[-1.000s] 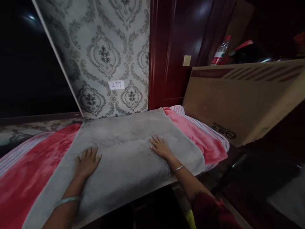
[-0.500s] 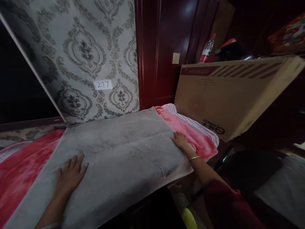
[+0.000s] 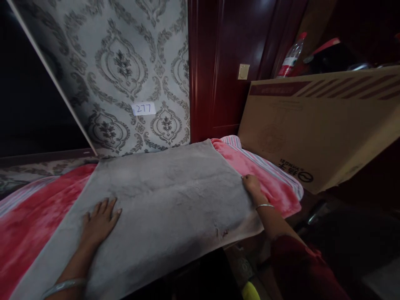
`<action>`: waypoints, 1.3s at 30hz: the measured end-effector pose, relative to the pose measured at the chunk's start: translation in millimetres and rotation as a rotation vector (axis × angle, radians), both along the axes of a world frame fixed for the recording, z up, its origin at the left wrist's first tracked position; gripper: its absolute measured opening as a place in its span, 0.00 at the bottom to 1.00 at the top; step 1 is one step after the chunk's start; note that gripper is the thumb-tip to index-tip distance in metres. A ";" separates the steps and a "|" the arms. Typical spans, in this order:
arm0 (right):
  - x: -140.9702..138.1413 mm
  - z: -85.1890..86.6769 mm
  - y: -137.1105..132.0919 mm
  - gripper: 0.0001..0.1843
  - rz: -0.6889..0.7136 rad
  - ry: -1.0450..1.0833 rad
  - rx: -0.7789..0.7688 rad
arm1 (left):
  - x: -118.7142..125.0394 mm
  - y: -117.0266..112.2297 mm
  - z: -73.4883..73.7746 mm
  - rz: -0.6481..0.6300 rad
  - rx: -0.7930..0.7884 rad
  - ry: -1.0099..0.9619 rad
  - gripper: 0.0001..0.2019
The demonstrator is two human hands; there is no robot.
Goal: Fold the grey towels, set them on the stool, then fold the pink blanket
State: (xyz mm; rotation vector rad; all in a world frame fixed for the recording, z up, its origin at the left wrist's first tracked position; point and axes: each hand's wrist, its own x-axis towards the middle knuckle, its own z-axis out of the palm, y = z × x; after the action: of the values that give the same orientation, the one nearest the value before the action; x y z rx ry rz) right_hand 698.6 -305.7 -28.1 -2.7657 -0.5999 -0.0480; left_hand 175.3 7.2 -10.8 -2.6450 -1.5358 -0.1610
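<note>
A grey plush cloth point(image 3: 168, 196) lies spread over a red and pink blanket point(image 3: 46, 221), which shows on both sides of it. Flat on the left part of the cloth rests my left hand point(image 3: 99, 223), fingers spread and holding nothing. My right hand point(image 3: 252, 185) is at the cloth's right edge, its fingers curled in and closed on that edge; the fingertips are partly hidden. Faint creases run across the middle of the cloth, and a small dark mark point(image 3: 225, 233) shows near its front edge.
A big cardboard box point(image 3: 312, 129) leans at the right, with a red-capped bottle point(image 3: 292, 56) behind it. Patterned wallpaper point(image 3: 125, 75) bearing a paper label point(image 3: 143, 108) and a dark red door point(image 3: 231, 50) stand behind. A dark screen point(image 3: 34, 91) is at the left.
My right hand has gone from lying with fingers extended to curling them at the cloth's right edge. My left hand stays flat. The view has shifted a little.
</note>
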 end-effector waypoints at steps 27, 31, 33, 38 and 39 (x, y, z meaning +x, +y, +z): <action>-61.5 -35.2 -83.0 0.26 -0.220 -0.067 0.272 | 2.8 -1.2 4.3 -0.003 -0.010 -0.014 0.35; -68.5 -47.1 -95.0 0.28 -0.227 -0.069 0.372 | 1.7 1.9 0.9 -0.015 -0.010 -0.055 0.35; -67.2 -47.5 -101.0 0.26 -0.222 -0.062 0.389 | 1.4 2.5 -0.8 -0.016 -0.007 -0.061 0.35; -59.7 -36.9 -103.1 0.23 -0.263 -0.077 0.374 | 0.9 1.1 -2.8 0.002 -0.005 -0.062 0.33; -59.1 -33.5 -98.1 0.24 -0.241 -0.110 0.377 | 0.7 0.8 -2.9 0.000 -0.007 -0.066 0.33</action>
State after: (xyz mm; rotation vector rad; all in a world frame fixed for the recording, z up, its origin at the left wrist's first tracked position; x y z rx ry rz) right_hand 639.5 -403.8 -61.6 -2.4602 -0.2465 -0.3333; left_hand 176.0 8.0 -13.7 -2.6709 -1.5589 -0.2457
